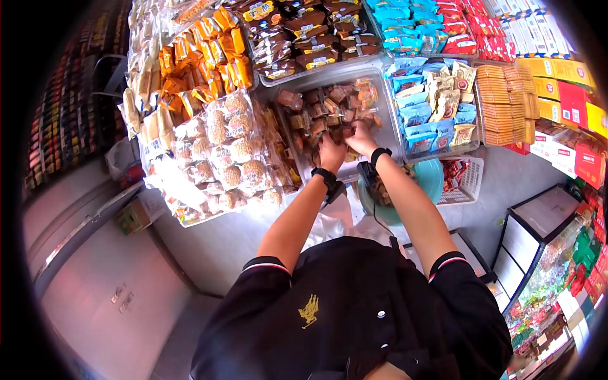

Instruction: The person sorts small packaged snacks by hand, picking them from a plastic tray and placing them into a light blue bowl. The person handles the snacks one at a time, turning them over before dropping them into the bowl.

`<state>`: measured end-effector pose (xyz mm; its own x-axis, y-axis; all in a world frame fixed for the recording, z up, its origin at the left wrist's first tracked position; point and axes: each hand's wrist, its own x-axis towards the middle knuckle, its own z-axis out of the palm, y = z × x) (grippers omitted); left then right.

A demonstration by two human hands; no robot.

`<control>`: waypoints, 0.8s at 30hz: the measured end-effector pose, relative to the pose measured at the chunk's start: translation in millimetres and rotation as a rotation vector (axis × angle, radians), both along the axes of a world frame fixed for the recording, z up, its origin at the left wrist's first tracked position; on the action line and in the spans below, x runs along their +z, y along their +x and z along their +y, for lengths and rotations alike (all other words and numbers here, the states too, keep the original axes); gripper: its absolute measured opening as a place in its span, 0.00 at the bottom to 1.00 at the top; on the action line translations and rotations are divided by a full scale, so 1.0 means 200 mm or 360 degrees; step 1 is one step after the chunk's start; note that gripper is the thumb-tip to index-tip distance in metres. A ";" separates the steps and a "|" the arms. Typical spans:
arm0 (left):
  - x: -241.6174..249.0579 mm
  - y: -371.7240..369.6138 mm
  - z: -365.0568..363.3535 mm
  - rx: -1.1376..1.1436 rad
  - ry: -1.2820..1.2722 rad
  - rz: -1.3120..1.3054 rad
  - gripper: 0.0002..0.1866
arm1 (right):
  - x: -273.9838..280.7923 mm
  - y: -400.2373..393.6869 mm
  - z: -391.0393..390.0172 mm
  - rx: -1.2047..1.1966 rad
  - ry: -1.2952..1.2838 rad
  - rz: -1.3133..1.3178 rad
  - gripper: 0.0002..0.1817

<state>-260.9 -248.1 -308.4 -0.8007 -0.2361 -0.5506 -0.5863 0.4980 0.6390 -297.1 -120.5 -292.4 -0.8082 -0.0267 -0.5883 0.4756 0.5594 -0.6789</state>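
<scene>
A clear plastic bin [387, 117] holds several small wrapped reddish-brown snacks [332, 107]. Both of my hands reach into its near part. My left hand [332, 151] is among the snacks, its fingertips hidden in them. Just to its right, my right hand [361, 138] bends down over the same snacks, and its fingertips are also out of sight. Whether either hand grips a piece cannot be made out. Below the bin, partly behind my right forearm, stands a teal round tub [429, 180] with some brownish items inside.
Round sesame snacks in clear packs [231, 142] lie left of the bin, orange packets [209, 54] behind them. Dark brown packets [310, 31] fill the tray behind. Blue and cream packets [437, 104] are at the right, above a white basket [468, 180] beside the tub.
</scene>
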 end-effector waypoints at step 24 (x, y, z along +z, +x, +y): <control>0.71 0.24 0.14 -0.0116 0.0761 0.0437 0.16 | 0.55 0.28 0.37 -0.0381 -0.1520 -0.0449 0.11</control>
